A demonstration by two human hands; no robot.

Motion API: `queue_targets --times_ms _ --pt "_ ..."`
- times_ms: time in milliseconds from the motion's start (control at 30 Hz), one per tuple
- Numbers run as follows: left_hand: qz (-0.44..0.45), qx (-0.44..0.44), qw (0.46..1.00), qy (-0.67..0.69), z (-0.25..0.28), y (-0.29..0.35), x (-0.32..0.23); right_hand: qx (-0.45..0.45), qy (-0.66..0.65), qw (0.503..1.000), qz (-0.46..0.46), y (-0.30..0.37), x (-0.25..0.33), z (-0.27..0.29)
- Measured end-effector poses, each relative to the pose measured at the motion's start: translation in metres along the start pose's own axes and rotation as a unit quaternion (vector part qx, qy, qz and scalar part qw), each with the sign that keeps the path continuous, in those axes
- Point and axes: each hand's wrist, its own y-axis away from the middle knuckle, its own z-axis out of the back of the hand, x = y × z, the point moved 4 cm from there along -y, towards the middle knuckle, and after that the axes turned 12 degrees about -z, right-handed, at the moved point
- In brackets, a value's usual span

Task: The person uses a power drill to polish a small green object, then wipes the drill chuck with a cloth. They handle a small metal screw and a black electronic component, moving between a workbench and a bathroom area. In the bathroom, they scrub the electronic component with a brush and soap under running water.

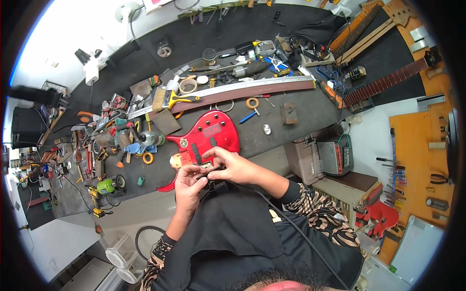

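On the bench in front of me lies a red electric guitar body [227, 141] with dark pickups, several small knobs and a pale bare patch where the neck joins. Just at its near edge, close to my dark apron [233, 228], my left hand [187, 186] and my right hand [237, 169] come together. Their fingertips pinch a small dark part [209, 172] between them. My fingers cover most of it, so its kind does not show.
Behind the guitar run a long straightedge [252, 88] and cluttered tools. A yellow brush [182, 99], a blue-handled tool [247, 117] and a metal block [289, 114] lie around it. At left sit a green power tool [107, 186] and a yellow drill [94, 199]. A guitar neck [386, 82] extends at right.
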Motion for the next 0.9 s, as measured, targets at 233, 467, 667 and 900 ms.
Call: queue_targets --times_ms 233,467,667,900 --pt "-0.019 -0.017 0.999 -0.030 -0.053 -0.008 0.016 -0.021 -0.077 0.997 -0.002 0.030 -0.005 0.051" --pt "-0.005 0.032 0.999 -0.029 -0.085 -0.016 0.035 -0.055 -0.101 0.993 0.009 0.060 -0.009 0.080" --pt "0.023 0.054 0.997 -0.041 -0.125 -0.018 0.063 -0.099 -0.083 0.992 -0.011 0.088 -0.029 0.113" --pt "-0.044 -0.039 0.991 -0.117 -0.180 -0.036 0.097 0.013 -0.013 0.985 -0.173 0.092 -0.030 0.185"
